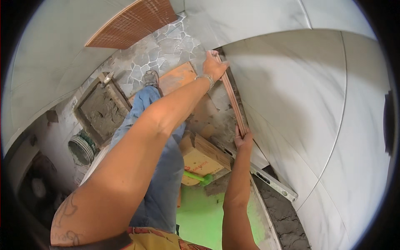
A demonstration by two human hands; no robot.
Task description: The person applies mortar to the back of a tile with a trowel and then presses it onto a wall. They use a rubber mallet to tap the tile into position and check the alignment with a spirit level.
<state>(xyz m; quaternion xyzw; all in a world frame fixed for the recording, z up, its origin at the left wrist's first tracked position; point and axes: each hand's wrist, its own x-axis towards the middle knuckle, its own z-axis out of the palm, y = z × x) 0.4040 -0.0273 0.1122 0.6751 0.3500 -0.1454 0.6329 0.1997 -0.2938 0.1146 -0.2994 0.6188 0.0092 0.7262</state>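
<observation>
A long, narrow, reddish strip, lengthwise ridged like the back of a cut tile (234,98), stands in both hands along the foot of the marbled wall tiles (287,91). My left hand (214,66) is closed on its far end. Closer to me, my right hand (243,139) grips the near end, thumb and fingers around it. Below the right hand, a spirit level (275,184) lies slanting along the wall base. Grey mortar (285,216) fills the gap between the floor and wall there.
A mortar trough (100,109) with a trowel (108,78) and a bucket (81,150) stand at left. Beside my leg are a cardboard box (204,156) and a green-headed mallet (205,179). A ribbed orange tile (135,24) leans at the far wall.
</observation>
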